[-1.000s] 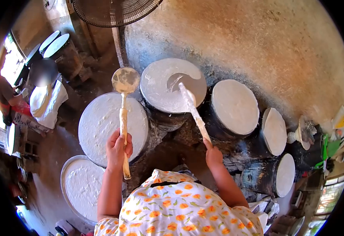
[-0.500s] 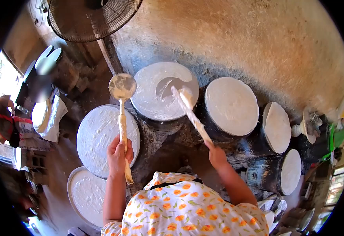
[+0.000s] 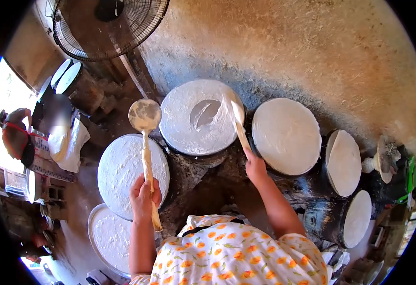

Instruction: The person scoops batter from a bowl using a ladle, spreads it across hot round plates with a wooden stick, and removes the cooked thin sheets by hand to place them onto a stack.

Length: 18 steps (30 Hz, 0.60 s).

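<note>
In my left hand [image 3: 145, 194] is a long-handled ladle [image 3: 145, 156], its round, whitish-coated bowl pointing up and away from me. My right hand [image 3: 255, 167] grips a wooden paddle [image 3: 240, 129], its blade coated white. That blade touches the right side of a round surface [image 3: 174, 121] covered in a white, flour-like layer. A grey oval patch [image 3: 204, 115] shows bare near its middle. Below the ladle lies another white-covered round top [image 3: 120, 173], with lumpy white bits on it.
Right of the paddle stand several round white-topped drums, the nearest being a smooth one [image 3: 286, 135]. A round white-filled tray [image 3: 107, 237] sits low at left. A fan [image 3: 108, 28] hangs upper left, before a stained wall [image 3: 288, 52]. Other people [image 3: 18, 137] are at far left.
The paddle has swung right and stands more upright, its blade now at the right side of the round surface. The grey bare patch has changed shape. My left hand still holds the ladle.
</note>
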Tool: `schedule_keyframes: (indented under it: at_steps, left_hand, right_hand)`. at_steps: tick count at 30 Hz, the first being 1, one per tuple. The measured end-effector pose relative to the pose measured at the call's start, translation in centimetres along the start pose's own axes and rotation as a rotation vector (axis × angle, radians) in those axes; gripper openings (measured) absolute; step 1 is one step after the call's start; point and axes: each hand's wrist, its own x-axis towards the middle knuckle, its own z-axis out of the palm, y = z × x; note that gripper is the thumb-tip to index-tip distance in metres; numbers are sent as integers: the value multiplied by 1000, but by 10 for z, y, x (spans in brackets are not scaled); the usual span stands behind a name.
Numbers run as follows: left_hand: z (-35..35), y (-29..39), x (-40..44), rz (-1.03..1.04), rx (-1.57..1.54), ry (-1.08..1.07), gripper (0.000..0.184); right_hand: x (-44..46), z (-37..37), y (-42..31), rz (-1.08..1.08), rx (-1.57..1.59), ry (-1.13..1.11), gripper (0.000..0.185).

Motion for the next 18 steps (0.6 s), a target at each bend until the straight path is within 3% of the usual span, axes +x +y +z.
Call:
schedule_keyframes:
  at_steps: [2, 8, 10, 12, 14, 16, 18]
  left_hand:
    - [5, 0, -2, 6, -3, 30, 18]
    - [-10, 6, -6, 19, 0, 57, 18]
    - [-14, 6, -7, 6, -24, 77, 17]
    - [-13, 3, -4, 0, -21, 58, 17]
    - [-11, -4, 2, -15, -40, -27, 17]
    - [3, 0, 4, -45, -80, 26, 17]
    - [2, -2, 7, -55, -83, -9, 18]
  right_hand:
    - [48, 9, -12, 125, 91, -25, 47]
    - [28, -11, -14, -11, 300, 9, 54]
    - [16, -18, -8, 237, 168, -49, 58]
    - [20, 2, -6, 42, 198, 68, 62]
    - [31, 10, -29, 41, 248, -56, 64]
    - [40, 16, -42, 112, 180, -205, 65]
    - [32, -6, -45, 100, 268, -176, 62]
